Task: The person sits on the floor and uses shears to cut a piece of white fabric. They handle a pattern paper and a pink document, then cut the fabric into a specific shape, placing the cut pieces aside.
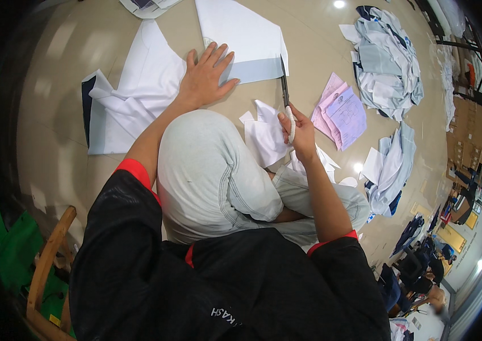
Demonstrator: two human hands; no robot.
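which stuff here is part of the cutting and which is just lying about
Part of the cutting:
- scissors, in the right grip
- white cloth with a grey band, at the blades, left grip flat on its edge

Seemingly just lying about:
- pink and lilac papers
- large cloth heap
- cardboard boxes
- crumpled white piece at left, though it may belong

Brown cardboard boxes point(468, 126) at right; curved wooden frame point(42, 268) beside green material point(18, 243) at lower left.
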